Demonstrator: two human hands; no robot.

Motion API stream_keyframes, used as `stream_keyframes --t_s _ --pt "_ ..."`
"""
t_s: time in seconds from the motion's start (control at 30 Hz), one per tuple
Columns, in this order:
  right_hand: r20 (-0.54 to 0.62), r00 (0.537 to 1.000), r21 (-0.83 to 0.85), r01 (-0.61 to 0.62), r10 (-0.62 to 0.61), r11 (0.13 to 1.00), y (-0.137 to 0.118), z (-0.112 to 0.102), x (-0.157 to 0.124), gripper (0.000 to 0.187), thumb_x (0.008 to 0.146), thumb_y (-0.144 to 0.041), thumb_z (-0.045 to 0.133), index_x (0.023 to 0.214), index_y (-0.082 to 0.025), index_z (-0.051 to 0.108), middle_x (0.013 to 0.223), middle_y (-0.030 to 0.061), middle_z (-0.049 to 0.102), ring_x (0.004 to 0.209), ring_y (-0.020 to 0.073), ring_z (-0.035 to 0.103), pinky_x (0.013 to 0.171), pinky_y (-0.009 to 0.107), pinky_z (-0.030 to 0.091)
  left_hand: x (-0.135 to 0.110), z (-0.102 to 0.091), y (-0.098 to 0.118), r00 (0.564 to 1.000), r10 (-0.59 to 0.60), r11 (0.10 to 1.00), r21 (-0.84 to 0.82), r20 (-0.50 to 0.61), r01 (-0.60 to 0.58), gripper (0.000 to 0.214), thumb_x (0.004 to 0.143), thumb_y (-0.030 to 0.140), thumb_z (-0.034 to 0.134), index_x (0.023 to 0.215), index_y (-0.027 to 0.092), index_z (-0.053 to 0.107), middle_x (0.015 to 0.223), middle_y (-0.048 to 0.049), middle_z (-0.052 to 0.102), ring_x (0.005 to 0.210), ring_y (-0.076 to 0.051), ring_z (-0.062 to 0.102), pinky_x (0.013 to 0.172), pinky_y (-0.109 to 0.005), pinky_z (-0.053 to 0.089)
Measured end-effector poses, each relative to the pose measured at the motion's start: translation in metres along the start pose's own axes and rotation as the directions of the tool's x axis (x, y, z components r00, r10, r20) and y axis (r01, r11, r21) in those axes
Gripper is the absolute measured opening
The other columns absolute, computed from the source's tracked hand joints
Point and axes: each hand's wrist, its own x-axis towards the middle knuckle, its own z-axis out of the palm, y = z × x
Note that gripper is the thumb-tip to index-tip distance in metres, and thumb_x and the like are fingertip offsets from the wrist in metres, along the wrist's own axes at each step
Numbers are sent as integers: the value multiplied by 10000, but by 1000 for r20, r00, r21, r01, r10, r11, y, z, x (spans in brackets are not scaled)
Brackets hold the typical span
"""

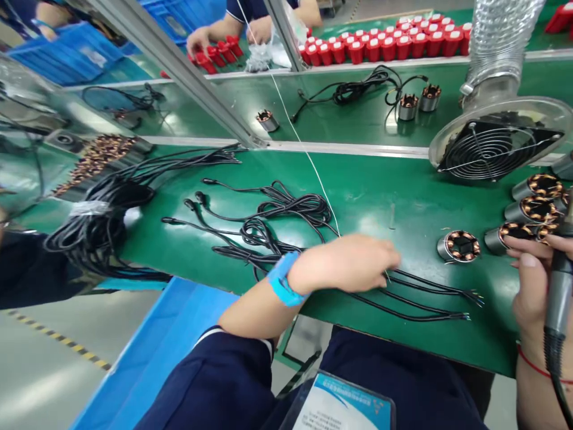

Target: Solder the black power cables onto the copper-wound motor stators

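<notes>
My left hand (353,263), with a blue band at the wrist, is closed on a thin pale solder wire (308,156); its short end pokes out below my fingers. Under and around that hand lie several black cables (295,206), their stripped ends (470,301) pointing right. At the right edge my right hand (532,280) grips a soldering iron (557,292) with a grey handle, its tip out of view. The fingers of this hand reach against a stator with copper windings (514,233). A single stator (461,246) sits between my hands.
A tied cable bundle (107,209) and massed stators (101,161) lie left. A fume fan (492,149) with a foil duct (499,42) hangs at the right. Behind the metal rail (358,149) are red parts (403,45) and a co-worker's hands (199,42). A blue bin (156,352) stands below.
</notes>
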Motion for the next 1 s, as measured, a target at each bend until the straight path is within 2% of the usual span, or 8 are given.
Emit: stream_keyframes --t_s 0.1,0.17,0.4,0.53,0.63,0.8,0.9,1.0 --pt "6 996 42 83 -84 996 -3 2 2 402 755 -217 673 1152 -219 605 844 67 722 672 243 704 591 383 556 12 19 25 992 98 986 125 75 -107 145 862 143 547 975 136 639 991 -73 655 691 -177 629 482 -302 280" --pt "10 998 68 65 -66 996 -8 3 2 371 791 -199 648 1157 -215 591 878 61 715 720 222 708 605 359 565 16 24 32 987 129 981 134 97 -141 180 850 71 480 919 127 637 966 -68 657 688 -172 622 486 -308 268" --pt "93 995 81 28 -35 996 -22 4 1 321 860 -145 591 1173 -196 543 955 55 703 836 180 703 763 354 580 18 2 11 985 172 968 -180 -23 -173 105 813 99 473 831 169 550 814 6 620 684 -119 528 604 -242 367" --pt "81 997 102 5 -13 995 -19 5 0 301 876 -190 582 1172 -233 549 959 25 708 865 197 695 835 411 564 39 23 12 986 142 986 -74 -91 -149 207 867 153 441 1039 171 555 984 -38 615 756 -147 554 625 -264 382" --pt "73 997 120 10 -18 993 -16 6 -2 322 873 -181 581 1187 -245 546 974 25 705 881 209 695 840 430 569 53 41 19 988 125 991 -32 -91 -128 242 874 159 400 1051 162 565 1018 -60 593 737 -153 550 627 -280 390" --pt "95 995 103 10 -20 995 -18 5 -2 321 876 -157 574 1181 -254 552 978 36 709 856 198 695 827 413 576 53 39 19 984 123 938 -310 -132 -158 148 770 99 467 875 162 550 797 -5 564 678 -125 485 628 -258 367" --pt "85 996 142 -14 2 990 -20 4 -3 318 878 -149 574 1176 -258 553 989 37 706 833 178 696 783 363 588 49 31 11 986 53 802 -581 -160 -138 41 833 202 497 824 168 520 658 43 460 574 -88 385 560 -225 317" --pt "102 994 203 -56 36 978 -21 5 -3 351 873 -135 578 1197 -262 533 1012 34 697 819 158 692 725 314 589 48 29 5 979 14 662 -732 -206 -163 157 872 310 504 826 162 529 646 53 424 554 -73 330 538 -209 294"
